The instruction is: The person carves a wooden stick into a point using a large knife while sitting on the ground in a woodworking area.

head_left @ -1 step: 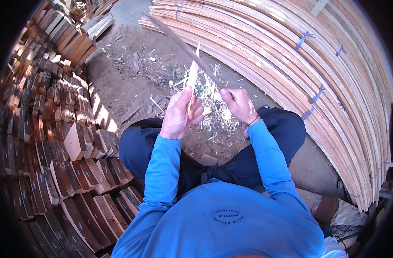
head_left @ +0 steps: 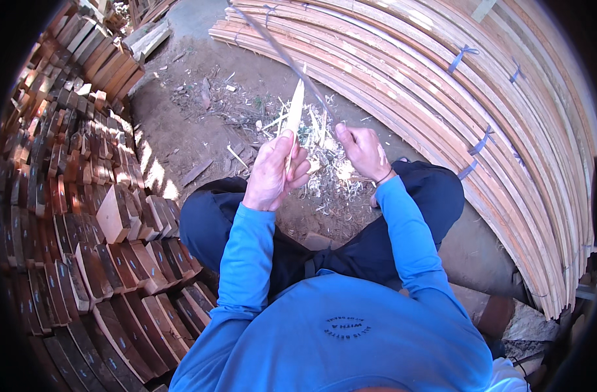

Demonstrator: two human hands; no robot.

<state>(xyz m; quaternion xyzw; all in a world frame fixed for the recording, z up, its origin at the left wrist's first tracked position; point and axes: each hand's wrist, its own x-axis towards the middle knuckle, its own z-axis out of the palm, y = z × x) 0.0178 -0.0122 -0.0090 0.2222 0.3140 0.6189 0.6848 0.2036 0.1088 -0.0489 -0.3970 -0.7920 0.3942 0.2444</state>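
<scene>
My left hand is closed round a pale, freshly cut stick of wood with a pointed far end. My right hand grips a long, thin machete; its handle is hidden in my fist. The blade slants away to the far left and passes by the stick's tip; whether the two touch I cannot tell. Below and between my hands lies a heap of pale wood shavings on the ground.
Stacked timber blocks rise close on my left. Long bundled planks with blue ties stretch along the far right. My bent knees flank the shavings. Scattered chips lie on the bare dirt.
The machete's blade has swung farther away from me, its tip up and slightly right. My right hand has lifted a little; my left hand and the stick have hardly moved.
</scene>
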